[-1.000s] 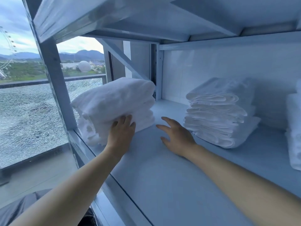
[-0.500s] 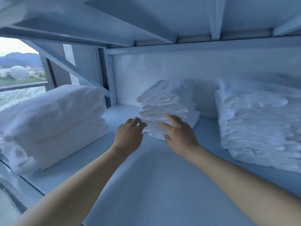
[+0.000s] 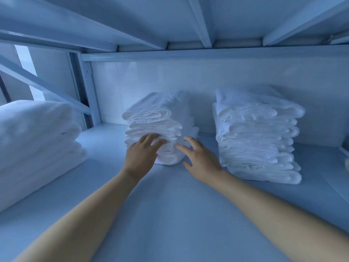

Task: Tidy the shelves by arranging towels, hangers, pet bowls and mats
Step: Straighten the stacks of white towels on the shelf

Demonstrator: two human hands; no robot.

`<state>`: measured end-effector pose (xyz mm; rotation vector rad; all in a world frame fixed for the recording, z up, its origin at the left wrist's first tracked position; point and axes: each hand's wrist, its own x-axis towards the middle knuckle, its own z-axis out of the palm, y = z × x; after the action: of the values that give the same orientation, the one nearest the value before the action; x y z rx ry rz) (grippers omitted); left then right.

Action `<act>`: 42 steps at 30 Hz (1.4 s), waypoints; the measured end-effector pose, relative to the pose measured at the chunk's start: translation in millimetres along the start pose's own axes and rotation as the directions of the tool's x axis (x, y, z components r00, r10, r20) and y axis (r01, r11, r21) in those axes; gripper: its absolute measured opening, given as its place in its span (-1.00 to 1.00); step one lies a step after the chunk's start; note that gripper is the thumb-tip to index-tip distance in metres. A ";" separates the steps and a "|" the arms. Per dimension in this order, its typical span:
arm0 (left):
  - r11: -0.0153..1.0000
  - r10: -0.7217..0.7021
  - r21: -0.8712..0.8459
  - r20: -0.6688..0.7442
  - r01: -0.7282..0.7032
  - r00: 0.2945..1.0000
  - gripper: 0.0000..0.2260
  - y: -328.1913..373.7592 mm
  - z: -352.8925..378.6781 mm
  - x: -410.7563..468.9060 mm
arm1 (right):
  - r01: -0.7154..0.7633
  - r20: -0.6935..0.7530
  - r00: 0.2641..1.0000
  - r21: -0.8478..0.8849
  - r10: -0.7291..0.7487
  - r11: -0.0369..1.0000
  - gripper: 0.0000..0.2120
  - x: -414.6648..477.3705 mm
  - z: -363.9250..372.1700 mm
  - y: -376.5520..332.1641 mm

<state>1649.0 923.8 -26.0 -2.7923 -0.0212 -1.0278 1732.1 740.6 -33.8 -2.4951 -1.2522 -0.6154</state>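
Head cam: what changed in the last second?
Left hand came off the left towel stack and moved right. Its straight fingers now touch the front of the middle towel stack. Right hand advanced to that stack's lower right corner, fingers spread; contact unclear. All three stacks, including the right towel stack, stayed put on the shelf.

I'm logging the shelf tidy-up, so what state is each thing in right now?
left pile of thick white folded towels: stacked, untouched.
middle stack of thin white folded towels: standing, front edges uneven.
taller right stack of white folded towels: standing, edges ragged, untouched.
left-hand grip: fingers resting on the middle stack's front.
right-hand grip: fingers spread beside that stack; contact unclear.
blue metal shelf: holds three stacks.
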 end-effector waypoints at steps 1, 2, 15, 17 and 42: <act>1.000 -0.003 -0.001 0.001 0.003 1.000 -0.45 -0.1 1.3 -0.2 | -0.002 0.012 1.000 0.008 0.001 1.000 -0.49 -0.2 0.7 0.9; 1.000 -0.008 0.004 0.001 0.008 1.000 -0.44 0.1 2.2 -0.4 | -0.001 0.024 1.000 0.012 0.001 1.000 -0.48 -0.4 1.4 1.7; 0.952 0.204 0.238 -0.037 -0.190 0.978 -0.53 -12.2 -1.6 8.3 | 0.014 0.052 0.999 0.035 -0.016 0.999 -0.45 -10.6 -3.9 10.5; 0.958 0.198 0.226 -0.071 -0.178 0.978 -0.52 -12.5 -3.7 4.6 | 0.014 0.054 0.998 0.038 -0.016 0.999 -0.45 -13.6 -4.8 13.7; 0.956 -0.267 -0.150 -0.074 0.253 0.961 -0.53 33.9 -12.7 -23.3 | 0.038 0.042 0.998 0.247 -0.050 0.968 -0.37 -27.4 8.1 13.8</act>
<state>1625.5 889.3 -36.7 -2.9193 -0.3267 -1.2650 1730.6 717.2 -55.1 -2.2952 -1.3162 -0.3843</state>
